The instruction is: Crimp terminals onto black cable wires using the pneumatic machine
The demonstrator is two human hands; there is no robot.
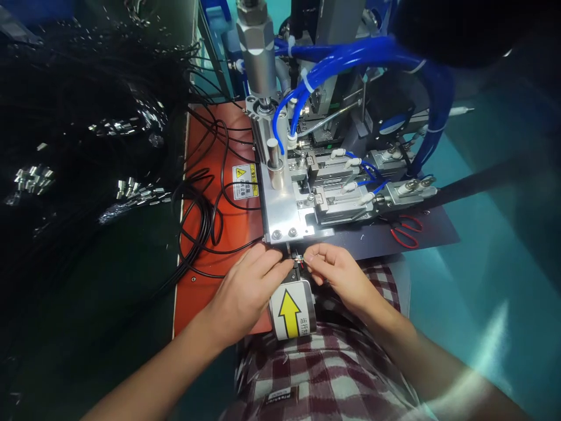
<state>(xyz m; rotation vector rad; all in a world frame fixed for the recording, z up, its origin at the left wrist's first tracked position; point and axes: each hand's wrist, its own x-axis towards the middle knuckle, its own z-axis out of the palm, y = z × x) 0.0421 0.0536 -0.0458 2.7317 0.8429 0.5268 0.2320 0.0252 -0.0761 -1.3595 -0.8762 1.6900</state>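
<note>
My left hand (248, 283) reaches to the front edge of the machine with its fingers curled together; what they hold, if anything, is hidden. My right hand (335, 270) pinches with thumb and forefinger at a tiny part with red and white thin wires (300, 261), too small to name surely. Both sets of fingertips nearly meet there, just below the metal plate (284, 219) of the machine. Under them sits a white roller-like cover (293, 310) with a yellow arrow.
Black cable (204, 219) lies coiled on the orange table (219, 292) at left, beside a heap of cables with shiny metal ends (35, 178). Blue air hoses (368, 55) arch over the pneumatic cylinders (342, 204). Red-handled scissors (407, 231) lie at right on a dark plate.
</note>
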